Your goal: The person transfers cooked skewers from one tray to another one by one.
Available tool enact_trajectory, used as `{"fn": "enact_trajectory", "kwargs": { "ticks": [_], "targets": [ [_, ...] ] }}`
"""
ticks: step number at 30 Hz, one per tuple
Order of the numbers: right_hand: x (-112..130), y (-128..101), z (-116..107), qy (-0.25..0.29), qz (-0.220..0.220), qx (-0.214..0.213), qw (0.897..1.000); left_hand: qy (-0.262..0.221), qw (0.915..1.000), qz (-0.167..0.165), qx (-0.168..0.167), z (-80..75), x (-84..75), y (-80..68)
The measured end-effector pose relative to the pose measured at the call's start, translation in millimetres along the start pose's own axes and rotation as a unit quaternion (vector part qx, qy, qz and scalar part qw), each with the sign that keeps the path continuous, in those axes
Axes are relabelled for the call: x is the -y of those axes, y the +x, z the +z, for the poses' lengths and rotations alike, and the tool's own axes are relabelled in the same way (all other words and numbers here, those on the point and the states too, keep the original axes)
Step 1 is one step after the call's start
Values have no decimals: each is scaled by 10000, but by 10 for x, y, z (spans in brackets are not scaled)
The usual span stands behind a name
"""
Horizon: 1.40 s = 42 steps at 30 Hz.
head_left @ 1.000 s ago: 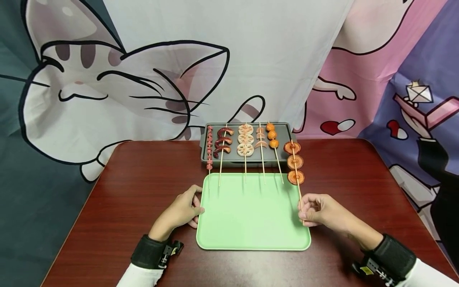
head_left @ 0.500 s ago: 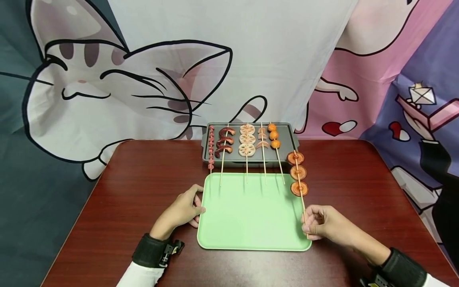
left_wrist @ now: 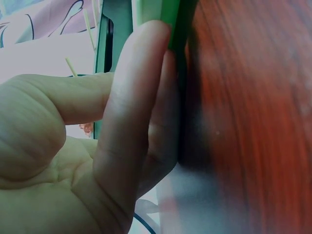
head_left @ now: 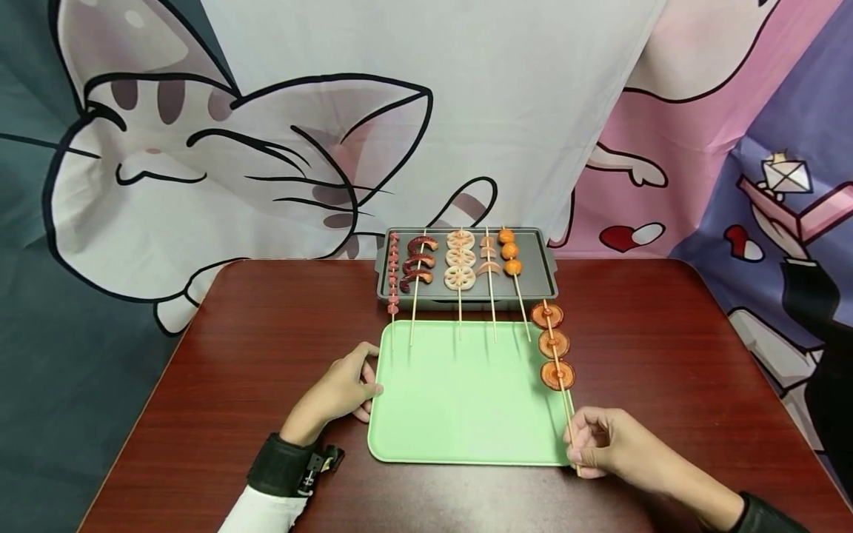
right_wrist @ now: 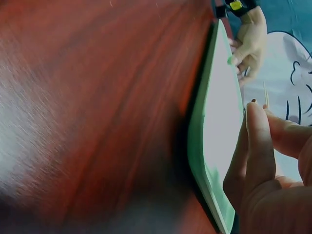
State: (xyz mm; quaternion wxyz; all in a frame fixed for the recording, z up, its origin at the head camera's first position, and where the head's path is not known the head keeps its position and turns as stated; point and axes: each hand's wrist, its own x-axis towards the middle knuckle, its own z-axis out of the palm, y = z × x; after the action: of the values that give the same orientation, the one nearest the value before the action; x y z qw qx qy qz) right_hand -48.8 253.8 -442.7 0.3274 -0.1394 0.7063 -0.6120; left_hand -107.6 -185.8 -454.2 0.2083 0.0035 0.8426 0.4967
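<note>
1. Fingers of the left hand (head_left: 336,385) grip the left rim of the green tray (head_left: 466,407) on the worktop (head_left: 293,303).
2. Five skewers (head_left: 460,257) lie in the grey pan (head_left: 537,266) beyond.
3. The round-slice skewer (head_left: 554,343) slants above the tray's right rim, its long axis running away and slightly left from the nearer right hand (head_left: 609,446), whose fingers pinch its near end; tray contact is hard to judge.
</note>
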Motion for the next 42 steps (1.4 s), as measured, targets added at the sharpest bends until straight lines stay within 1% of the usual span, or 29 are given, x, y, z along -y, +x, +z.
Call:
{"fn": "enact_trajectory", "kwargs": {
  "ticks": [7,11,20,25,32,38,42],
  "targets": [
    [-59,-60,84,92,57,109,9999,10,10000,-3,-50,8,2,-7],
    [-90,-59,93,120,87,79,9999,-3,10000,-17,-26,11,0,-2],
    [-106,-82,105,216,384,8,9990,-5,10000,-26,-11,8,1,5],
    [-135,-100,106,277,460,26,9986,19,10000,-31,-2,14,2,4],
    [-176,-79,115,346,539,-102,9979,30,10000,20,-1,22,-2,11],
    [-183,-69,116,142,588,-159,9980,28,10000,6,-14,13,-5,14],
    [-167,-72,116,-209,624,-185,9977,14,10000,-8,-9,9,-3,19]
  ]
}}
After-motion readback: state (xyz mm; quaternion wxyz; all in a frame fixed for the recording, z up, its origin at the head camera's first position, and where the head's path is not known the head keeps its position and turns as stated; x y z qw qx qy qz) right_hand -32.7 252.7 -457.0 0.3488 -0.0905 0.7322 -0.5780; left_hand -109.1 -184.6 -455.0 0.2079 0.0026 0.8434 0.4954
